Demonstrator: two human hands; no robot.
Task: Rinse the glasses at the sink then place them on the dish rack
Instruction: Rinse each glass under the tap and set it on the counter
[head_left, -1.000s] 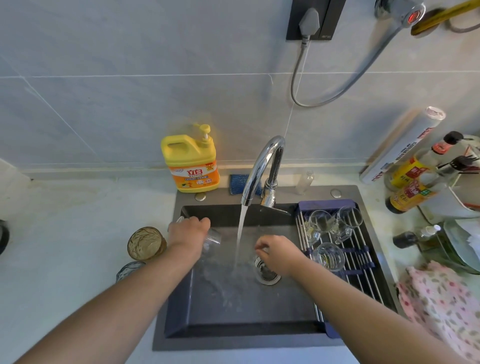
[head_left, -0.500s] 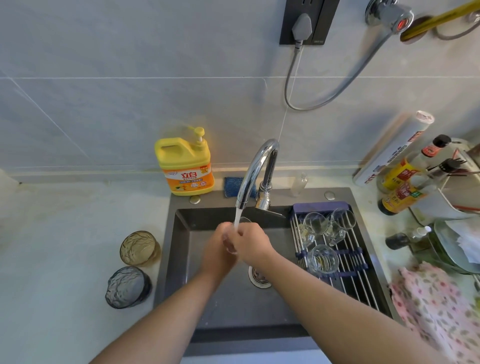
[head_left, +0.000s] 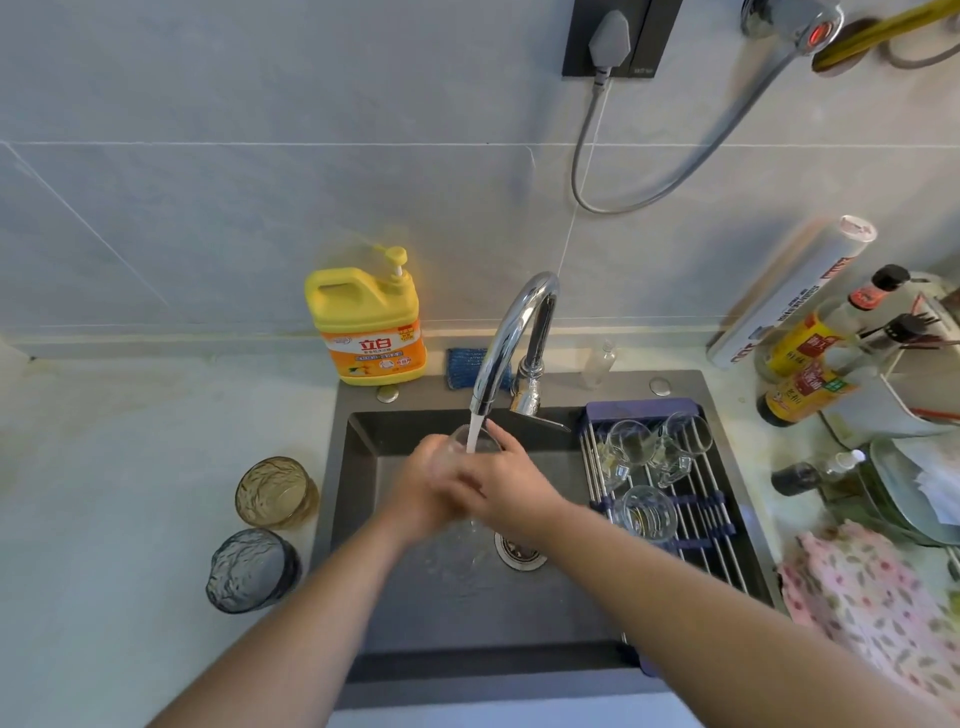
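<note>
Clear glass (head_left: 475, 440) is held upright over the sink (head_left: 363, 467), directly under the running tap (head_left: 511, 332). Left hand (head_left: 418, 486) grips its body, fingers wrapped round it. Right hand (head_left: 506, 486) overlaps the left, fingers curled on the glass, motion-blurred. Three clear glasses (head_left: 647, 512) lie on the dish rack (head_left: 727, 545). Amber glass (head_left: 275, 491) and grey glass (head_left: 252, 569) stand on the table (head_left: 130, 493), left of the sink.
</note>
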